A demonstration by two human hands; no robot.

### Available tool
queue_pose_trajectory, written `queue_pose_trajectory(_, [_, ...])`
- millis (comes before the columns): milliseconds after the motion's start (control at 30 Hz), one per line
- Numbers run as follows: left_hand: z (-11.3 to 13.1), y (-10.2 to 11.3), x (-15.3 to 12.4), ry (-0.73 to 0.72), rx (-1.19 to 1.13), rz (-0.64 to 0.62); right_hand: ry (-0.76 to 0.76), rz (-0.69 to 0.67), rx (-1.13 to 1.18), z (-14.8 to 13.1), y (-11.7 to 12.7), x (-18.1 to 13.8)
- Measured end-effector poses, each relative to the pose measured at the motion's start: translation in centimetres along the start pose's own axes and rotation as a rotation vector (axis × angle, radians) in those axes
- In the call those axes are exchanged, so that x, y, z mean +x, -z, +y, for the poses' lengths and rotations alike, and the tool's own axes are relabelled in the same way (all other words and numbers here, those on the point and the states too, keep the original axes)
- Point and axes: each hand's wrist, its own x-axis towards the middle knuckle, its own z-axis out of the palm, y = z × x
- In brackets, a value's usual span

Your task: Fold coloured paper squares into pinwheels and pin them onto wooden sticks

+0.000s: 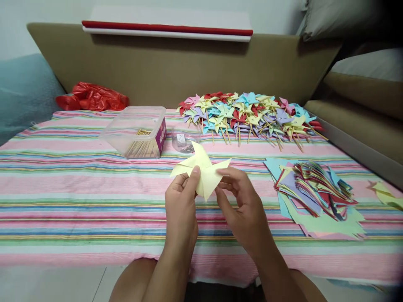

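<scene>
A pale yellow paper pinwheel with pointed, folded blades is held up over the front of the striped cloth. My left hand grips it from the left, the thumb pressed near its middle and the other fingers behind. On the other side, my right hand has its fingers curved at the right blade; the fingertips touch or nearly touch the paper, and I cannot tell how firmly. Beyond the pinwheel lies a clear plastic bag with small metal pieces. No stick shows on this pinwheel.
Behind, a clear tub holds wooden sticks. Many coloured pinwheels on sticks are heaped at the back right. Stacked cut papers lie to the right, near a loose yellow piece. A red plastic bag sits back left on the striped cloth.
</scene>
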Motion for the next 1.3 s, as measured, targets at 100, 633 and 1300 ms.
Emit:
queue_pose_trajectory(100, [0.1, 0.0, 0.0, 0.021, -0.003, 0.007, 0.051, -0.031, -0.137, -0.1, 0.2, 0.0])
queue_pose_trajectory(633, [0.1, -0.1, -0.5, -0.054, 0.184, -0.031, -0.306, 0.168, 0.271, -0.2, 0.4, 0.5])
queue_pose_trajectory(1300, [-0.5, -0.2, -0.9, -0.043, 0.322, -0.173, -0.286, 0.331, 0.185, -0.2, -0.5, 0.2])
